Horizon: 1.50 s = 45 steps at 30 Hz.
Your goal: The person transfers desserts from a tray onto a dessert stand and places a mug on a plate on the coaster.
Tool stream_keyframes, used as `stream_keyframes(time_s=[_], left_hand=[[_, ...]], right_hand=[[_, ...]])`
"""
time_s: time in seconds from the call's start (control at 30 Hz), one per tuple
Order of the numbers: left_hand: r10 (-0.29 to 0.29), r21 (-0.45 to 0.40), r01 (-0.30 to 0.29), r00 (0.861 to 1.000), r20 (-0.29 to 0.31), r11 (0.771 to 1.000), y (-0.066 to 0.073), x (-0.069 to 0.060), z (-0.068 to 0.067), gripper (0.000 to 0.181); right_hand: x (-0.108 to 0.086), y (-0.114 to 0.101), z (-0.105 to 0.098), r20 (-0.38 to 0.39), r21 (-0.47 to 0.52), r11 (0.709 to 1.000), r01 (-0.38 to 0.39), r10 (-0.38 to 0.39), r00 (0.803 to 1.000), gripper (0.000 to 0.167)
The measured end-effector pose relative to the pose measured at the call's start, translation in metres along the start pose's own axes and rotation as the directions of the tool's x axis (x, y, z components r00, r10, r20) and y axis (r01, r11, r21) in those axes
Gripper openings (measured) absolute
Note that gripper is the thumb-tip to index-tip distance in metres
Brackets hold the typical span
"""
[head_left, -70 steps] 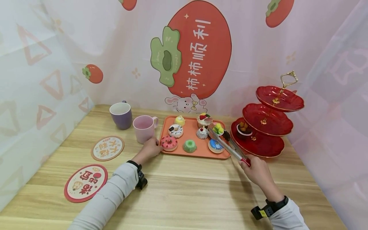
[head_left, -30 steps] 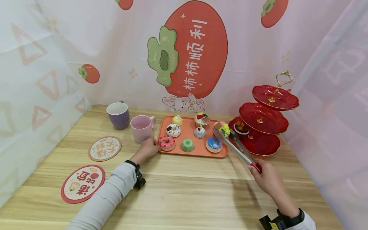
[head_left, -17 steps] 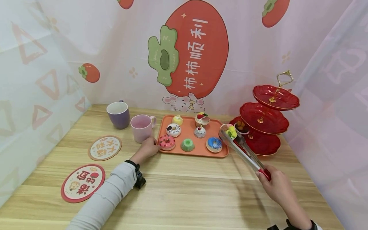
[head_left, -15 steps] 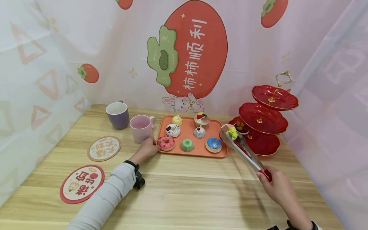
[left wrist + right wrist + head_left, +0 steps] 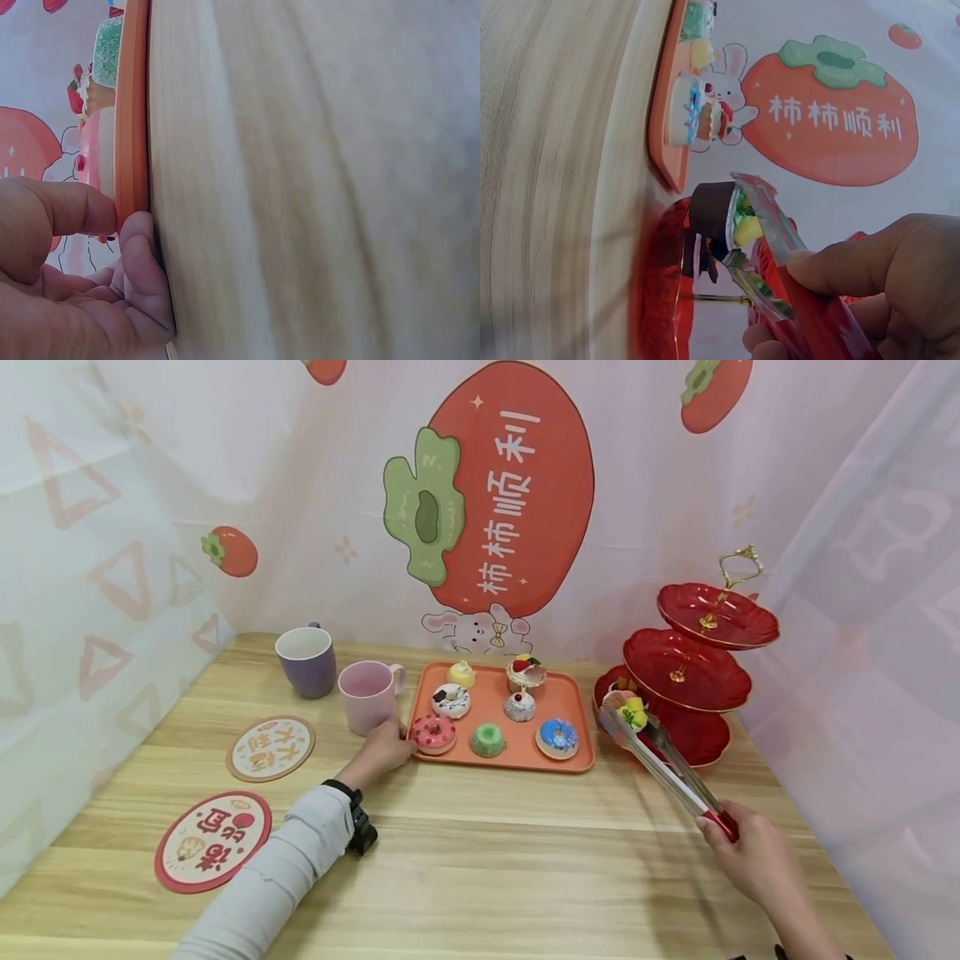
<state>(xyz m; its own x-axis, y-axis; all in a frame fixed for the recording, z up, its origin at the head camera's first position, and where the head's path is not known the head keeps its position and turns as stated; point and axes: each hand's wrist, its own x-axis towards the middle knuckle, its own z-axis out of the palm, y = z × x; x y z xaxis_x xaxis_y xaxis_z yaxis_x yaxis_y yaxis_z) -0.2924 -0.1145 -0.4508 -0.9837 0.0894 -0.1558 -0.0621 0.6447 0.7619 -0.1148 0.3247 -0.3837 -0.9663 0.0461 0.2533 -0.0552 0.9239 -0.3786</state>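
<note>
My left hand [image 5: 378,750] pinches the near left corner of the orange tray [image 5: 486,695]; in the left wrist view its thumb and fingers [image 5: 142,266] hold the rim. My right hand [image 5: 756,853] grips metal tongs [image 5: 671,777] by their red handles. Between the tong tips is a small cupcake [image 5: 632,712] with yellow and green topping, its dark cup [image 5: 712,212] showing in the right wrist view. The cupcake is over the left edge of the bottom plate [image 5: 693,743] of a red three-tier stand; whether it touches the plate I cannot tell.
On the tray lie a pink donut [image 5: 433,734], a white donut [image 5: 451,701], a blue donut [image 5: 557,739] and several small cakes. A pink mug [image 5: 367,697], a purple mug [image 5: 307,664] and two round coasters [image 5: 271,749] lie left. Another cake on the bottom plate is mostly hidden.
The tongs have carried the yellow-topped cupcake off the tray, rightward to the stand's bottom plate. My right hand has moved right and nearer. My left hand has stayed at the tray corner.
</note>
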Motion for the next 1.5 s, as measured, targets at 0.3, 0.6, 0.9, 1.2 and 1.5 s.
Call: stream_keyframes(time_s=[0.3, 0.6, 0.9, 1.2, 1.5], left_hand=[[-0.002, -0.001, 0.002, 1.000, 0.003, 1.000, -0.001, -0.002, 0.000, 0.014], [0.013, 0.016, -0.013, 1.000, 0.002, 1.000, 0.006, -0.002, -0.003, 0.013], [0.005, 0.004, -0.005, 1.000, 0.015, 1.000, 0.005, -0.001, -0.002, 0.013], [-0.001, -0.014, 0.001, 1.000, 0.019, 1.000, 0.004, -0.001, -0.002, 0.014], [-0.014, 0.005, 0.014, 1.000, 0.022, 1.000, 0.001, 0.001, -0.001, 0.015]], right_hand=[[-0.002, 0.010, -0.004, -0.009, -0.023, 1.000, -0.007, 0.007, 1.000, 0.024], [-0.002, 0.027, -0.008, 0.016, -0.035, 0.999, -0.035, 0.035, 0.999, 0.022], [0.002, 0.044, -0.008, 0.047, -0.090, 0.994, -0.068, 0.073, 0.996, 0.030], [0.009, 0.056, -0.016, 0.116, -0.122, 0.986, -0.117, 0.131, 0.985, 0.036], [0.020, 0.064, -0.020, 0.154, -0.145, 0.977, -0.159, 0.181, 0.971, 0.049]])
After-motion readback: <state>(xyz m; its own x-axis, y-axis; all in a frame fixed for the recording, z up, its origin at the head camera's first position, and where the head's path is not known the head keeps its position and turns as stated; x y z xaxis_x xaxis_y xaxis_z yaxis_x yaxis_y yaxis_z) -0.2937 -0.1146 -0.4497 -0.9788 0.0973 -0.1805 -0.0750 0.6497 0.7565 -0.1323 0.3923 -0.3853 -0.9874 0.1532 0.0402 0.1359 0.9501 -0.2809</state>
